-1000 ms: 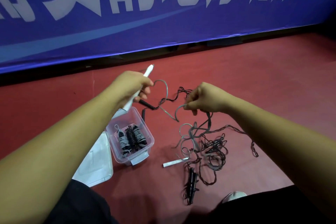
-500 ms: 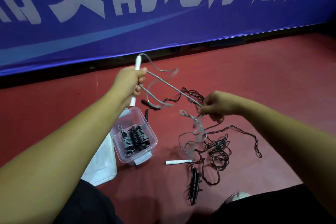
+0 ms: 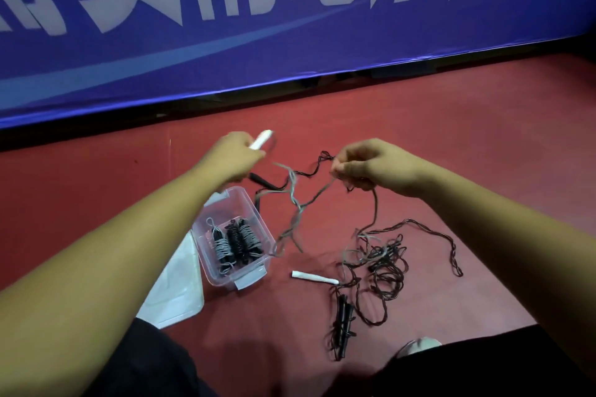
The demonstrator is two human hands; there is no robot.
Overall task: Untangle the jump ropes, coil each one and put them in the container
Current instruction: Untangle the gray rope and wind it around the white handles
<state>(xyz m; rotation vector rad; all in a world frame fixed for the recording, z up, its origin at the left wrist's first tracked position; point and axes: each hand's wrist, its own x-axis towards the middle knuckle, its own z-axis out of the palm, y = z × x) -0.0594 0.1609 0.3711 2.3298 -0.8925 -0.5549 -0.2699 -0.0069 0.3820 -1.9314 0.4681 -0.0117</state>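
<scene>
1. Jump ropes, head view: a grey rope [image 3: 292,203] runs between both hands and down to a dark tangle [image 3: 383,261] on the red floor [image 3: 451,155]. Its second white handle [image 3: 314,277] lies beside the tangle, and a pair of black handles [image 3: 343,322] lies nearer the knees.
2. Hands: the left hand [image 3: 237,155] grips a white handle [image 3: 262,138], fingers curled round it. The right hand [image 3: 371,164] pinches the grey rope where it crosses a dark strand.
3. Change: half a second ago the grey rope was stretched straight between the hands. Now the right hand has moved in and up, and the rope sags in loose loops. We judge that a fresh length has been drawn free and a coil is forming, though the rope's far end still lies in the tangle.
4. Container [image 3: 222,279]: it sits under the left forearm and holds three coiled ropes [image 3: 235,243]. Its lid [image 3: 174,293] lies flat against the left side.
5. Room: open floor lies to the right and ahead, bounded by the blue banner [image 3: 290,42]. The sagging loop hangs just beside the container's rim and could snag there.
</scene>
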